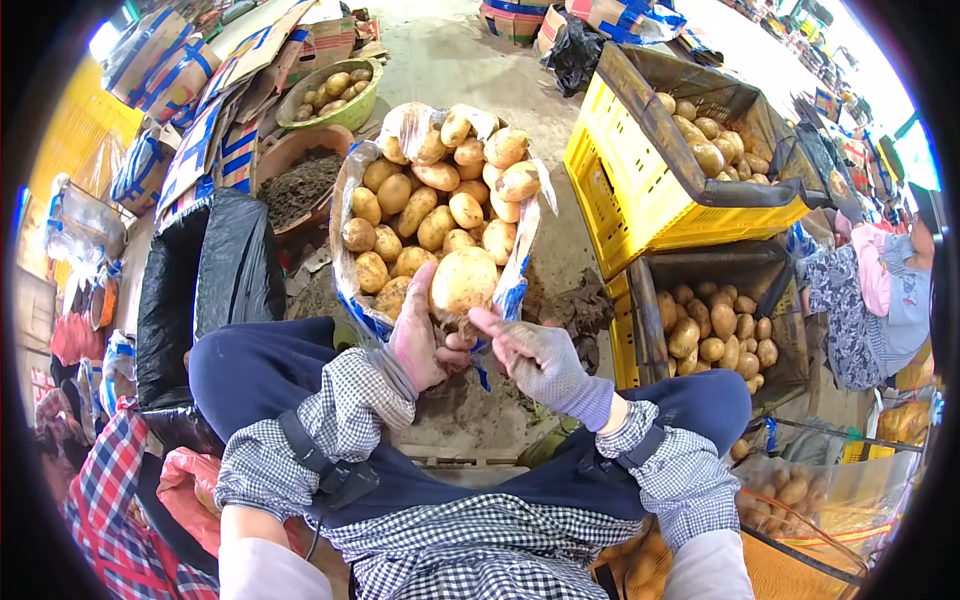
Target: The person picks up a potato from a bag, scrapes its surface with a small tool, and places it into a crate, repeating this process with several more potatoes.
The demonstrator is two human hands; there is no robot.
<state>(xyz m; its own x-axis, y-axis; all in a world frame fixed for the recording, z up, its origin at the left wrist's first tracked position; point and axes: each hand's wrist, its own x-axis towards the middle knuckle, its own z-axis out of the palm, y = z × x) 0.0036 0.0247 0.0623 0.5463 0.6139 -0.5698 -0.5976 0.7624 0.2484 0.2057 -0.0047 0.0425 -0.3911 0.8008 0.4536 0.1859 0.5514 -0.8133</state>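
Observation:
Over the near rim of a plastic-lined basket (pixel 343 235) heaped with potatoes (pixel 437 228), my left hand (pixel 420 345) is closed round a large potato (pixel 465 282). Dark soil shows at this potato's lower end. Close to that end is my right hand (pixel 548 362), in a greyish fabric glove with bare-looking fingertips. Its fingers are curled, with one fingertip at the potato's lower edge. Whatever the curled fingers hold, if anything, is hidden.
Yellow crates (pixel 640 215) with dark liners and potatoes stand at the right. A green bowl (pixel 362 108) of potatoes and a basin (pixel 330 140) of soil lie beyond, left. A black-lined box (pixel 240 265) is beside my left knee. Another person (pixel 875 290) sits far right.

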